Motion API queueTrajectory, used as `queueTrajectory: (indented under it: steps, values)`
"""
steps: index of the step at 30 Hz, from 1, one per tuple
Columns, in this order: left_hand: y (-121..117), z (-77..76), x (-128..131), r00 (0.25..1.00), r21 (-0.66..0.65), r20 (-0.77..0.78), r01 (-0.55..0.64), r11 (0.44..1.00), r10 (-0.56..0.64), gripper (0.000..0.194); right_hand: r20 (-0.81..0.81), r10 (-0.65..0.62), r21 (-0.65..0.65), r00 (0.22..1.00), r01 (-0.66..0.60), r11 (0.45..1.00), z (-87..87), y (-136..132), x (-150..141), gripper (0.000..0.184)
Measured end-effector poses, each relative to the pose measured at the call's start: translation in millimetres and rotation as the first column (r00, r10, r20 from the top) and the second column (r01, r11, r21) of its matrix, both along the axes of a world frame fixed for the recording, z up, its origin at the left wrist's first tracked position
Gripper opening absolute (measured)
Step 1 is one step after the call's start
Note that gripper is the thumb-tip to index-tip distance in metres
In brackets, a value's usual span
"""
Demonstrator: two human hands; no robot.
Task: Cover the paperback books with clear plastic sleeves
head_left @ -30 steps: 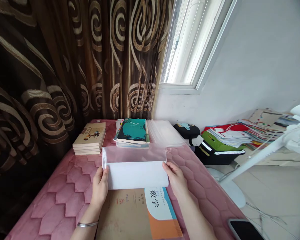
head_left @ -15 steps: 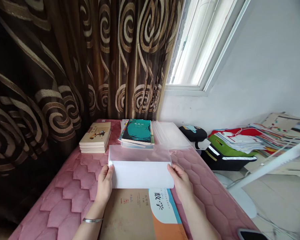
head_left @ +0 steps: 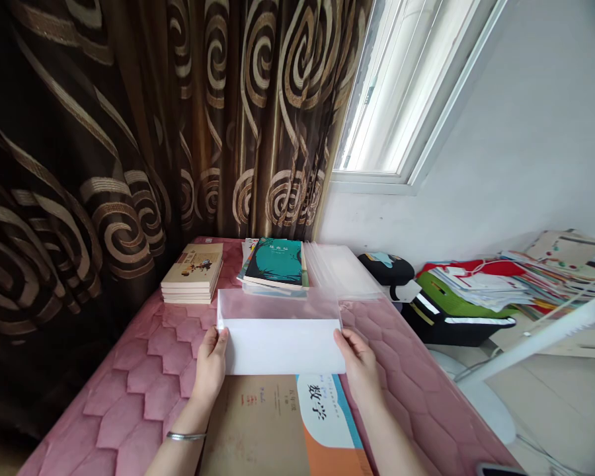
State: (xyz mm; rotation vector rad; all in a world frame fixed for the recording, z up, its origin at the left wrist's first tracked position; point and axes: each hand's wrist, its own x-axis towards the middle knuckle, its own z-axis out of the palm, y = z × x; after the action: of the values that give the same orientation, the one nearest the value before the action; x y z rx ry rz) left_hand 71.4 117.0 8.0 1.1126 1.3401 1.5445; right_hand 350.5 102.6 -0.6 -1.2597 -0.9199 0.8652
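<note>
Both hands hold up a clear plastic book cover [head_left: 277, 304] with a white lower panel [head_left: 282, 347]. My left hand [head_left: 211, 362] pinches its left edge between thumb and fingers. At the opposite edge, my right hand [head_left: 361, 363] grips in the same way. Below and nearer to me lies a closed maths textbook [head_left: 252, 423], tan with a white, blue and orange side. The panel hides the textbook's far end.
The pink quilted surface [head_left: 123, 390] carries a stack of tan books [head_left: 192, 271], a pile topped by a teal book [head_left: 276, 261], and clear plastic covers [head_left: 344, 271]. On the right are a black case [head_left: 385, 268], a green-and-black box [head_left: 451, 304] and a white lamp [head_left: 530, 347].
The whole view has shifted slightly. Both hands keep the same hold on the cover, which stays above the textbook.
</note>
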Motion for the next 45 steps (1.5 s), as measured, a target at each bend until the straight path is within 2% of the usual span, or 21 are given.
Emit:
queueTrajectory:
  steps: [8,17,25,32,39,45]
  values:
    - [1,-1.0,0,1.000,-0.008,-0.015,-0.003,1.000,0.003,0.048,0.080,-0.044,-0.020,0.996,0.045,0.999,4.6,-2,-4,0.047]
    - [1,-4.1,-2,1.000,-0.005,-0.022,0.010,1.000,-0.010,0.048,0.020,-0.068,0.011,0.997,0.068,0.998,0.8,0,-7,0.046]
    - [3,-11.6,0,0.997,-0.009,-0.071,-0.021,1.000,0.020,0.054,0.148,-0.115,-0.012,0.982,0.118,0.993,1.2,-1,-7,0.050]
    - [1,-7.8,2,1.000,-0.029,-0.009,-0.006,1.000,0.006,0.054,0.132,-0.116,-0.010,0.984,0.119,0.993,-0.1,0,-8,0.049]
    - [0,-5.3,4,0.999,-0.038,-0.027,-0.048,0.998,0.047,0.058,0.189,-0.133,-0.034,0.973,0.142,0.989,1.4,-2,-9,0.053]
    - [-1,-0.3,6,0.999,-0.018,-0.040,-0.033,0.999,0.032,0.057,0.154,-0.133,-0.016,0.979,0.137,0.990,3.5,-1,-10,0.051]
